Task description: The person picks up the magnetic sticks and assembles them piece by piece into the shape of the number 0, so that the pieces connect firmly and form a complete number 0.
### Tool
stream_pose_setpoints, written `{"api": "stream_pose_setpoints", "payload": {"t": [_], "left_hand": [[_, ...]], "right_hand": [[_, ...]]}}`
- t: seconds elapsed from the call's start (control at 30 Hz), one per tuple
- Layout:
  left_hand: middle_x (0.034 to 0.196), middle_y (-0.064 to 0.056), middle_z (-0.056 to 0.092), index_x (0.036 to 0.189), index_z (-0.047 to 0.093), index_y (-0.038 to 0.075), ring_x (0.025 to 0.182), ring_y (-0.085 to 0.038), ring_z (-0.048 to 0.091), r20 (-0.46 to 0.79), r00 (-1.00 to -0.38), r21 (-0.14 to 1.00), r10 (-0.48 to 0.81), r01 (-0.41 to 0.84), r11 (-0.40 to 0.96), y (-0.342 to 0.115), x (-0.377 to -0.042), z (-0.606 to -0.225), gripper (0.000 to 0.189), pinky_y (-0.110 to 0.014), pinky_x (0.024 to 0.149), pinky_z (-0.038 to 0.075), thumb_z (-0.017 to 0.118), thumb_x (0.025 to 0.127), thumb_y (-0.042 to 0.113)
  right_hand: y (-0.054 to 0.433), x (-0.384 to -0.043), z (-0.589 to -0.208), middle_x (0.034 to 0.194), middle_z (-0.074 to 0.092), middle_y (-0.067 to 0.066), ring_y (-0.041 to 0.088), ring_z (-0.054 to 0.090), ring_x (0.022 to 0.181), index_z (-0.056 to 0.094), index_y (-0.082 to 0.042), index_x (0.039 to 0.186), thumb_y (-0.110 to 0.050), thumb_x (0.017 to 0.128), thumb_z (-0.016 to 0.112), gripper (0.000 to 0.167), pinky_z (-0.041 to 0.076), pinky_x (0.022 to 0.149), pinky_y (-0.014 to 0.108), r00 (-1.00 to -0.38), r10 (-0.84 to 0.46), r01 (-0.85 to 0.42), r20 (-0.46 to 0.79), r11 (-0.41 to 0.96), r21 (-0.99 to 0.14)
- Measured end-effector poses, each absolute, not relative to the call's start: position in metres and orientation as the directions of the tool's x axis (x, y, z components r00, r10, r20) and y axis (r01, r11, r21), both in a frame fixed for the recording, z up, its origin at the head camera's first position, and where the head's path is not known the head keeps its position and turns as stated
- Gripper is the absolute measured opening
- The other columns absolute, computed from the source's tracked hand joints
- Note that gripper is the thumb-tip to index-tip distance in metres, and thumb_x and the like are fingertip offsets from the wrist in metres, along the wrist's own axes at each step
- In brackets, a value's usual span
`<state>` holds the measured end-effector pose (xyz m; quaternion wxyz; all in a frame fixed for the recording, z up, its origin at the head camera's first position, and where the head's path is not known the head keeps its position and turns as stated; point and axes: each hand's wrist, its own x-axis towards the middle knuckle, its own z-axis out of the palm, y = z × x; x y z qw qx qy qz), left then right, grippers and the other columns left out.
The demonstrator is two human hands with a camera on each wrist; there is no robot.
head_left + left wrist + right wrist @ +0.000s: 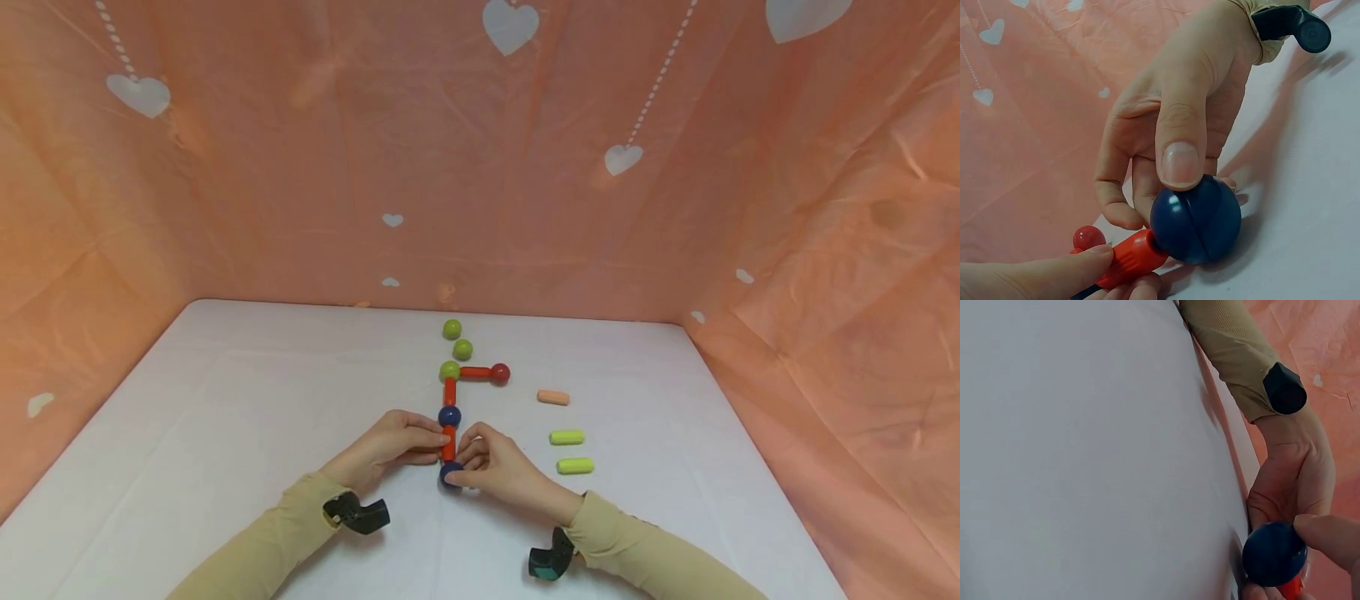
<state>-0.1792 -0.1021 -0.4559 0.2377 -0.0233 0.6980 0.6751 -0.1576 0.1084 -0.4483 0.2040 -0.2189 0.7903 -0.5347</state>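
A chain of toy rods and balls lies on the white table. My left hand (392,443) pinches the nearest red rod (449,448) between thumb and fingers. At its near end is a dark blue ball (448,477), which my right hand (504,468) pinches. In the left wrist view this rod (1132,257) meets the blue ball (1200,225), the right thumb on top. Farther along come a second blue ball (449,417), another red rod (450,392) and a green ball (449,370). A sideways red rod (475,374) leads from there to a red ball (500,373).
Two loose green balls (452,329) lie beyond the chain. To the right are an orange rod (553,397) and two yellow-green rods (566,437). Orange cloth with white hearts (510,27) encloses the table (247,375) at the back and sides.
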Motion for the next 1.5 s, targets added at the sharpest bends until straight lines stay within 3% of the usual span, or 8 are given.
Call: {"api": "stream_pose_setpoints", "payload": {"t": [0.37, 0.73, 1.0, 1.5], "left_hand": [[0.094, -0.014, 0.067, 0.108, 0.063, -0.009, 0.083, -0.020, 0.067, -0.355, -0.886, 0.934, 0.297, -0.347, 0.081, -0.101, -0.181, -0.459, 0.031, -0.032, 0.077, 0.056, 0.073, 0.084, 0.009], [0.089, -0.014, 0.070, 0.114, 0.059, -0.007, 0.074, -0.020, 0.067, -0.331, -0.824, 0.943, 0.460, -0.271, 0.194, -0.112, -0.172, -0.452, 0.039, -0.032, 0.069, 0.058, 0.073, 0.084, 0.014], [0.088, -0.014, 0.071, 0.112, 0.058, -0.004, 0.067, -0.018, 0.066, -0.328, -0.816, 0.944, 0.476, -0.267, 0.193, -0.108, -0.164, -0.451, 0.043, -0.031, 0.064, 0.058, 0.079, 0.079, 0.014], [0.088, -0.014, 0.071, 0.116, 0.056, -0.005, 0.069, -0.020, 0.067, -0.356, -0.810, 0.934, 0.467, -0.288, 0.211, -0.109, -0.163, -0.449, 0.049, -0.032, 0.065, 0.058, 0.080, 0.078, 0.014]], "right_hand": [[0.106, -0.155, -0.443, 0.091, 0.064, 0.007, 0.017, 0.060, 0.075, 0.053, -0.001, 0.108, -0.012, 0.082, 0.077, 0.038, 0.050, 0.063, 0.020, -0.835, -0.546, -0.153, -0.066, 0.346, -0.926], [0.113, -0.162, -0.448, 0.093, 0.064, 0.005, 0.016, 0.062, 0.080, 0.053, 0.000, 0.111, -0.004, 0.081, 0.076, 0.037, 0.054, 0.070, 0.023, -0.787, -0.613, -0.152, -0.074, 0.308, -0.939], [0.119, -0.164, -0.442, 0.097, 0.065, 0.005, 0.017, 0.063, 0.083, 0.055, -0.001, 0.113, -0.005, 0.083, 0.074, 0.036, 0.054, 0.073, 0.024, -0.753, -0.652, -0.176, -0.086, 0.327, -0.929], [0.209, -0.186, -0.404, 0.109, 0.063, 0.019, 0.031, 0.062, 0.099, 0.056, 0.006, 0.120, -0.008, 0.085, 0.072, 0.040, 0.052, 0.087, 0.036, -0.730, -0.683, -0.329, -0.027, 0.386, -0.862]]}}
